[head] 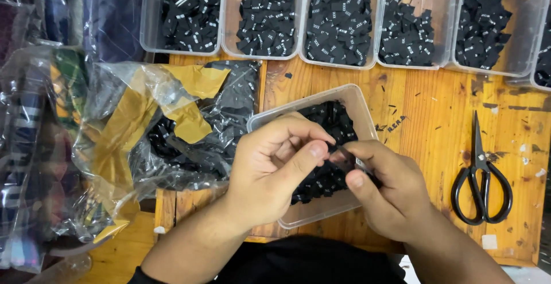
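Both hands, left hand (270,166) and right hand (385,189), pinch one small black woven label (342,159) over one clear plastic tub (350,97); five label-filled tubs at twelve o'clock, a sixth cut off; one pair of black scissors (481,176) at three.

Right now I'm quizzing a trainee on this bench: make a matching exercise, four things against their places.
Things:
1. scissors
2. plastic bag
3. label
4. five tubs

Places:
A. in a row along the far edge
B. between both hands' fingertips
C. on the wood, at the right
D. left of the near tub

Pairs: 1-C, 2-D, 3-B, 4-A
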